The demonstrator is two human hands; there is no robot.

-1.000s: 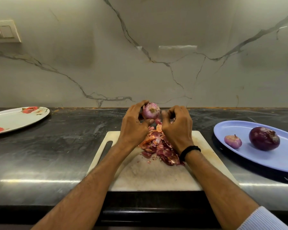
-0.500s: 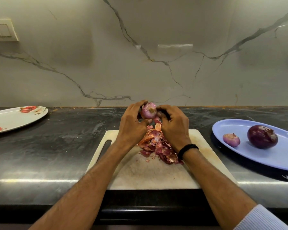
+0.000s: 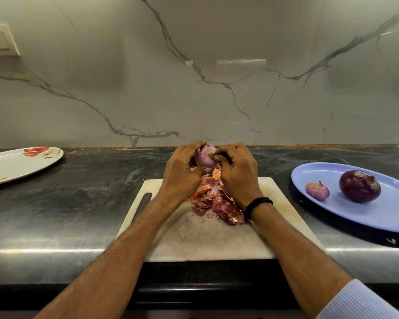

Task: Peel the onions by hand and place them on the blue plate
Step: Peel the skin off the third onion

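Note:
A small pinkish onion [image 3: 205, 155] is held above the far edge of the white cutting board [image 3: 194, 238]. My left hand [image 3: 182, 174] grips it from the left, fingers curled round it. My right hand [image 3: 236, 173] pinches at its top end from the right. Below the hands lies a heap of reddish onion skins [image 3: 217, 200] on the board. On the right, the blue plate [image 3: 378, 217] carries a small peeled onion [image 3: 317, 191] and a large dark purple onion [image 3: 359, 186].
A white plate with red flower print [image 3: 16, 164] sits at the far left of the dark stone counter [image 3: 67, 203]. A marble wall rises right behind the counter. The counter's front edge runs close below the board.
My right hand has closed in on the onion, fingers now at its top. The onion has turned a little in my left hand. The camera has shifted slightly.

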